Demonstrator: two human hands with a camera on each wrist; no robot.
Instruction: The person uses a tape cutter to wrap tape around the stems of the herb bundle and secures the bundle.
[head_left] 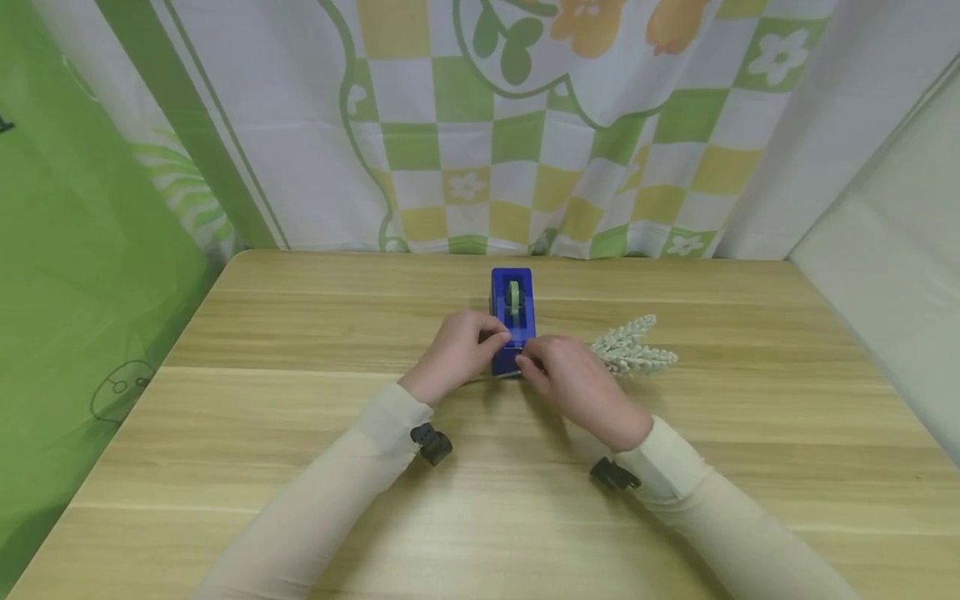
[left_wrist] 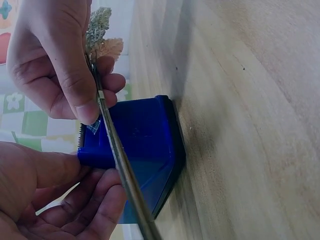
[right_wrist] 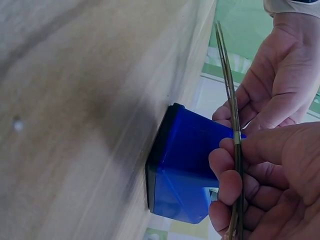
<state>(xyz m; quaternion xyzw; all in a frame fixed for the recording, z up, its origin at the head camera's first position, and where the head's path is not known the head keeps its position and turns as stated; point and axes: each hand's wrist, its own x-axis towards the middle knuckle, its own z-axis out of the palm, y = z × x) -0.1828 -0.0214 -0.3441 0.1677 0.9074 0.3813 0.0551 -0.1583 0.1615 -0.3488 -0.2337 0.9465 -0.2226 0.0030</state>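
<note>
A blue tape dispenser (head_left: 506,362) stands on the table with a pale tape roll (head_left: 513,297) inside. My left hand (head_left: 461,350) grips the dispenser's front corner near the toothed cutter between thumb and fingers. The right hand (head_left: 581,385) holds the thin stems (left_wrist: 122,162) of pale green artificial flower sprigs (head_left: 633,348) in its curled fingers. Its thumb presses by the cutter, where a small bit of tape (left_wrist: 93,126) shows. In the right wrist view a narrow light band (right_wrist: 237,135) sits on the stems. The sprig heads point away to the right.
The wooden table (head_left: 480,533) carries the dispenser near its far side. Behind it hangs a checked, flowered curtain (head_left: 465,142). Green cloth (head_left: 82,250) hangs at the left, with a thin dark cable (head_left: 112,392) by the table edge. Pale cloth (head_left: 892,242) stands right.
</note>
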